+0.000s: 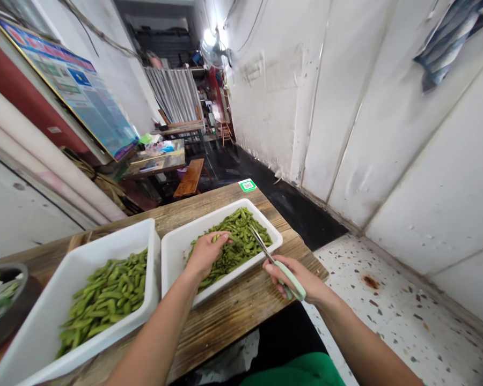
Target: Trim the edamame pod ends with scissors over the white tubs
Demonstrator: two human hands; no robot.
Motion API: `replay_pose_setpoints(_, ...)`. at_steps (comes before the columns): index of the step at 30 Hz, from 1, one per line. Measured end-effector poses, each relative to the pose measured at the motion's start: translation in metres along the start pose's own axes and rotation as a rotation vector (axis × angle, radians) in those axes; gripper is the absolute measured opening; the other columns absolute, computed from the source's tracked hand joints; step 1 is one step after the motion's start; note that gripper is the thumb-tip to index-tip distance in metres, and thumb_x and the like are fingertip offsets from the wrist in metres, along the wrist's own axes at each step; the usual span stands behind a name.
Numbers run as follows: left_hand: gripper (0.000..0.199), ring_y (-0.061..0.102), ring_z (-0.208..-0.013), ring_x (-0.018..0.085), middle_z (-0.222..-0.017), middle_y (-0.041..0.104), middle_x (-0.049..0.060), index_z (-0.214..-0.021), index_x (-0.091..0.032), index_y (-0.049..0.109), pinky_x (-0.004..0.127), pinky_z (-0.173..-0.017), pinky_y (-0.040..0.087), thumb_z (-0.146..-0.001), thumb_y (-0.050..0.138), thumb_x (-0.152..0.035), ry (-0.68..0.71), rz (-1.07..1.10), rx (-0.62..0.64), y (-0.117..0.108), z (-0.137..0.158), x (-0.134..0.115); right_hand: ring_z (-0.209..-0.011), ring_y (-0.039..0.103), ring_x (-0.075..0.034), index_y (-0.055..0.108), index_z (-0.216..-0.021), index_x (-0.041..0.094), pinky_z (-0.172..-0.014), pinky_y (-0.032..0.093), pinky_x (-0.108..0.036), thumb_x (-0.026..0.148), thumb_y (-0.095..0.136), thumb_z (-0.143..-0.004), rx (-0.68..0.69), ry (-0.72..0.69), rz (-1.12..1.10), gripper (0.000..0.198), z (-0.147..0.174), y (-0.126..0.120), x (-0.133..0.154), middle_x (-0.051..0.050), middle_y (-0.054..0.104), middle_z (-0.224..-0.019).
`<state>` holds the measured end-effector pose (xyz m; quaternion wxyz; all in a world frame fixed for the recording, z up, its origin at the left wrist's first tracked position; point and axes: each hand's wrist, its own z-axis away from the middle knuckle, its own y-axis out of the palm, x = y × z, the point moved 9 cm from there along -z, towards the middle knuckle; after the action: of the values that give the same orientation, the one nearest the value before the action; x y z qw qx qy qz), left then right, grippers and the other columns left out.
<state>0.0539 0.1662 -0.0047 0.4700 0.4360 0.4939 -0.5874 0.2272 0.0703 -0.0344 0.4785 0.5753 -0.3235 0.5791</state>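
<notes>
My left hand (208, 253) is over the right white tray (279, 237), its thumb and fingers closed on a green edamame pod (215, 238). Beneath it lies a spread of edamame pods (243, 247), mixed with small clippings. My right hand (301, 274) grips scissors (292, 279) with pale green handles. Their metal blades point up and left over the tray's right side, apart from my left hand. To the left, a second white tray (104, 244) holds a heap of edamame pods (110, 300).
Both trays stand on a wooden table (241, 316). A dark round container (12, 300) is at the far left, and a green QR-code sticker (247, 185) marks the table's far corner. Beyond are a wooden bench (190, 178) and a cluttered table (161, 162). A white wall (354, 134) runs along the right.
</notes>
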Motion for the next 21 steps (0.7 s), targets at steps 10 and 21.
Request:
replay_pose_setpoints(10,0.041,0.022,-0.035,-0.001,-0.051,0.046,-0.006,-0.095,-0.01,0.059,0.016,-0.035,0.011,-0.059,0.071,-0.026,-0.014,0.474,-0.025,-0.008,0.033,-0.007,-0.037,0.045,-0.006,0.052,-0.091,0.014,-0.036,0.039,-0.02,0.055,0.051,-0.077,0.139,0.127,-0.171,0.044,-0.006,0.044,-0.015,0.004,0.051,-0.059)
replay_pose_setpoints(21,0.047,0.022,-0.036,-0.001,-0.068,0.063,0.005,-0.096,-0.007,0.06,0.019,-0.037,0.013,-0.06,0.071,-0.036,-0.031,0.305,-0.039,0.002,0.046,0.014,-0.035,0.043,-0.004,0.049,-0.085,0.014,-0.031,0.038,-0.016,0.058,0.052,-0.074,0.077,0.115,-0.093,0.045,-0.015,0.055,-0.01,0.006,0.047,-0.055)
